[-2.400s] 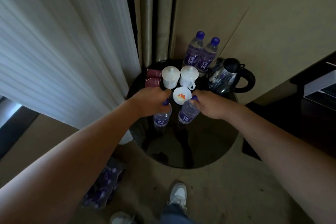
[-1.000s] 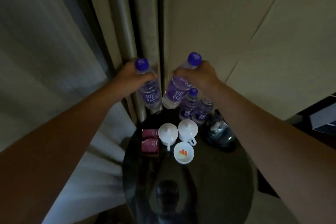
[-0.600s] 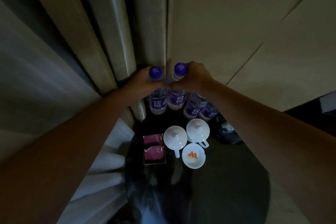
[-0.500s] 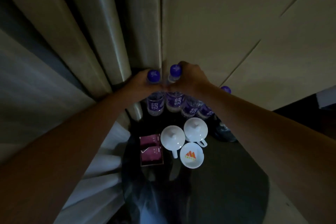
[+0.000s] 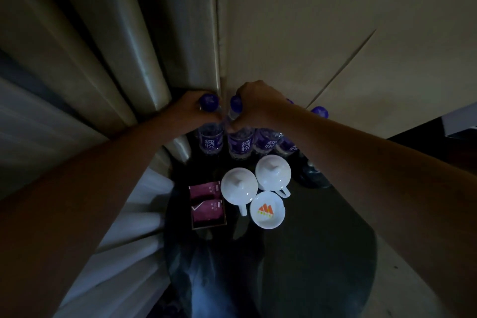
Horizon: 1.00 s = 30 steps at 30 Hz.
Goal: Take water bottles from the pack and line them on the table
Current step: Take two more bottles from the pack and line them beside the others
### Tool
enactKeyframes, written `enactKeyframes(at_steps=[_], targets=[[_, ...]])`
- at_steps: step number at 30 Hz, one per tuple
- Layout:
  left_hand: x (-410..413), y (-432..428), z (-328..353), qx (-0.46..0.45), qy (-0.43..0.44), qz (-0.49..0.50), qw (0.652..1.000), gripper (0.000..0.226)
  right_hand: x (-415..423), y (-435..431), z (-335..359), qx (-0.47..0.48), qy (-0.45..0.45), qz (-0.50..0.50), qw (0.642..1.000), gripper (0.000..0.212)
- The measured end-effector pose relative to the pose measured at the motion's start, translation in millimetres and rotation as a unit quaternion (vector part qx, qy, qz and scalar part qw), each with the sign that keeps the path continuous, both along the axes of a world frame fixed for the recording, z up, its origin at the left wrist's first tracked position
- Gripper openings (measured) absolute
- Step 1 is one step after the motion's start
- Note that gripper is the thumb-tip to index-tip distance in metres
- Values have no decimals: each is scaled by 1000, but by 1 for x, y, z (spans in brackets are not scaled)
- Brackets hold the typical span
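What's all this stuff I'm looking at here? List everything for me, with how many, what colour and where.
water bottles: four, clear with purple labels and caps, in a row at the table's far edge
lidded cups: two, white, side by side in front of the bottles
round dish: one, white with an orange logo, nearest of the white pieces
sachets: two, maroon, in a small tray left of the cups
kettle: one, dark, right of the cups, mostly hidden by the arm
table: one, round, dark and glossy
curtain: pale folds, at left
wall: beige panels, behind
left hand: on the leftmost bottle's neck
right hand: on the second bottle's neck
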State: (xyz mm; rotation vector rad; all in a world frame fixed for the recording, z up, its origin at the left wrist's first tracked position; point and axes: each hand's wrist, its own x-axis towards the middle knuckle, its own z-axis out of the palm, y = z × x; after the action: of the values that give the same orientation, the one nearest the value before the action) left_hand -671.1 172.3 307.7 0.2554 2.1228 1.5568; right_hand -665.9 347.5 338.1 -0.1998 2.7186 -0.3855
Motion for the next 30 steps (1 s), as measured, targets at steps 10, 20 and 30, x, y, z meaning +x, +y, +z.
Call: enactKeyframes(at_steps=[10,20,30], targets=[[10,-5,3,28,-28,-29,999,29,9,2,9,40,1,14,999,63],[17,-3,1,0,-37,-41,998,35,25,-7,17,44,-56,73,995,59],[19,-2,-14,-32,28,-16,999,37,18,-4,9,40,-22,69,997,61]])
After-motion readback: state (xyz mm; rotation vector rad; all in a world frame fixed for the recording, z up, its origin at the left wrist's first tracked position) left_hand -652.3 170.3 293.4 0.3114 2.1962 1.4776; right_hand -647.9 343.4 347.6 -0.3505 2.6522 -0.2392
